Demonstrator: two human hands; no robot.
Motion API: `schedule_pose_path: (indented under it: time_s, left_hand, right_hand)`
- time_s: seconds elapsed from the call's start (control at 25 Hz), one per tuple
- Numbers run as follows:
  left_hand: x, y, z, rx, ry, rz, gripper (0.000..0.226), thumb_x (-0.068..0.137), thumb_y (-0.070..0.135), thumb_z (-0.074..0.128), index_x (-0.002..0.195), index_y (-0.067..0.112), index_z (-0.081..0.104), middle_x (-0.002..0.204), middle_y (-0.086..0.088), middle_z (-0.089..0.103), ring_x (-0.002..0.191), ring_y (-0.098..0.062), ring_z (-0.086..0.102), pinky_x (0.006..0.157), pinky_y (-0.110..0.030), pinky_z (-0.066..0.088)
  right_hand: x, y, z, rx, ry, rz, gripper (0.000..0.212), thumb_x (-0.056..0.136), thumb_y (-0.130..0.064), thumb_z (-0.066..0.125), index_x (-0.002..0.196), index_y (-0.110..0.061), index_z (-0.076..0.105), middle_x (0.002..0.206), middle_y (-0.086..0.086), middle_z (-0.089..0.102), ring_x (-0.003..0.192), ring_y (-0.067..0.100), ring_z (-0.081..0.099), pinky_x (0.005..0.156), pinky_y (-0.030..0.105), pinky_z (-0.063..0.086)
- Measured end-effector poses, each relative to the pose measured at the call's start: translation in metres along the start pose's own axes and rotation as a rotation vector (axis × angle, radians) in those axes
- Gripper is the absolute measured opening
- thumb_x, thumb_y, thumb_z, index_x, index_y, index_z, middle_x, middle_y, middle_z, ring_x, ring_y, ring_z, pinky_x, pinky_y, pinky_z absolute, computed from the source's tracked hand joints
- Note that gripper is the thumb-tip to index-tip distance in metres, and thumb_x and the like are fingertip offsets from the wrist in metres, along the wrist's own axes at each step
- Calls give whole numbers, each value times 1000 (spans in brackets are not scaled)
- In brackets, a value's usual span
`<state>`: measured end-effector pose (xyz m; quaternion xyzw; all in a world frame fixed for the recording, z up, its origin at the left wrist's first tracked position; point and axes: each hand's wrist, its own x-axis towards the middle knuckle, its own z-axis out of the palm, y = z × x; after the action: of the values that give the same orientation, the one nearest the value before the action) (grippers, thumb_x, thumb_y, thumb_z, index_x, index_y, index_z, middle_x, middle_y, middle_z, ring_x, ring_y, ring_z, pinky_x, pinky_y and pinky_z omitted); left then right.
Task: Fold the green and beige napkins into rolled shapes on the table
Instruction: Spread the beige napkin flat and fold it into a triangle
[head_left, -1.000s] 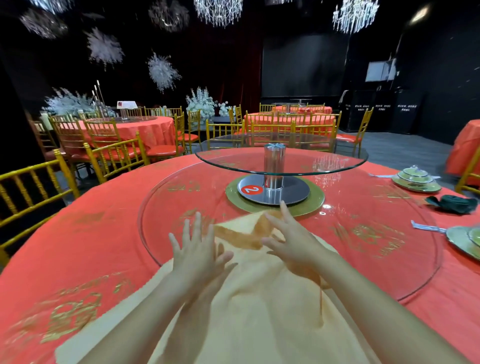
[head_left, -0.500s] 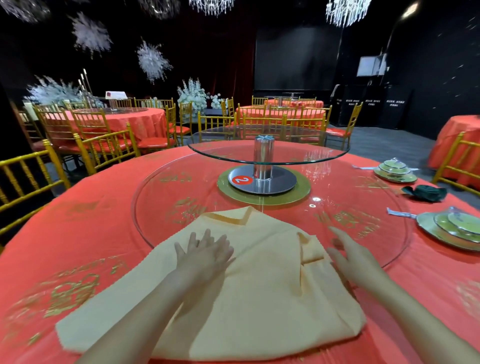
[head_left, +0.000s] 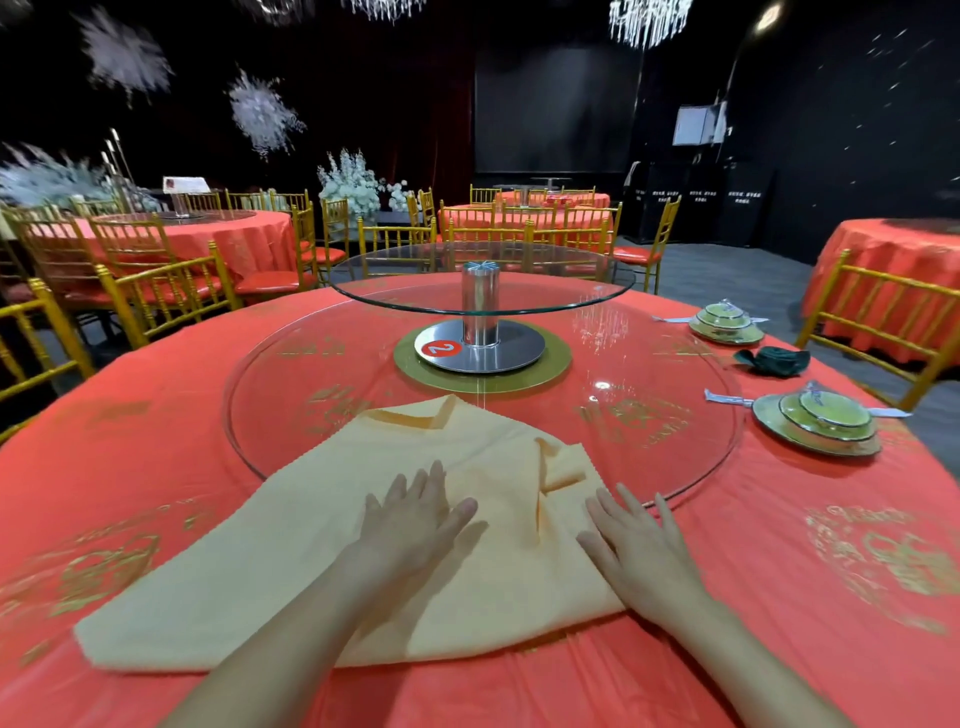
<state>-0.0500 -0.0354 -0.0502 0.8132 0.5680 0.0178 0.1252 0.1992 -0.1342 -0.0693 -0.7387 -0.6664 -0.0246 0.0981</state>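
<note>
A large beige napkin (head_left: 291, 545) lies spread on the red tablecloth, its far corner over the glass turntable and its right corner folded back. My left hand (head_left: 415, 525) presses flat on its middle with straight fingers. My right hand (head_left: 636, 551) rests flat on its right edge, fingers spread. A dark green napkin (head_left: 776, 361), rolled up, sits at the far right between two place settings.
The round table (head_left: 130, 467) carries a big glass turntable (head_left: 675, 415) with a raised glass tier (head_left: 483, 283) on a metal post. Two green plate-and-bowl settings, a near one (head_left: 818, 423) and a far one (head_left: 726, 325), stand on the right. Gold chairs (head_left: 161, 296) ring the table.
The napkin's far corner, held up by both hands a second ago, now lies down flat. My right hand has moved from the middle to the napkin's right edge; my left hand has drawn back towards me.
</note>
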Motion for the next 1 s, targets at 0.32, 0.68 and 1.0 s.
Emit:
schedule_pose_path:
  time_s: [0.32,0.68,1.0]
  left_hand:
    - [28,-6,10,52,47,23,72,87,71,12,142,27,26,154,1,18,142,-27,12,107,-61,15]
    - [-12,1,-10,-16,-9,105,76,89,68,12,151,24,4,159,4,-6,145,-16,-7,115,-50,1]
    - [-89,-42,19,189,204,437,62,77,67,37,130,38,45,148,3,38,136,-23,36,105,-39,37]
  right_hand:
    - [-26,48,-3,-67,6,154,115,58,-76,-29,146,-26,27,157,-4,15,146,13,3,116,44,-5]
    - [-18,27,-14,71,-77,72,91,70,-77,-12,149,-35,10,157,-10,3,145,11,-3,115,39,-7]
    - [-52,11,4,153,126,-193,47,75,-62,42,104,-34,66,136,-9,51,126,14,50,104,35,29]
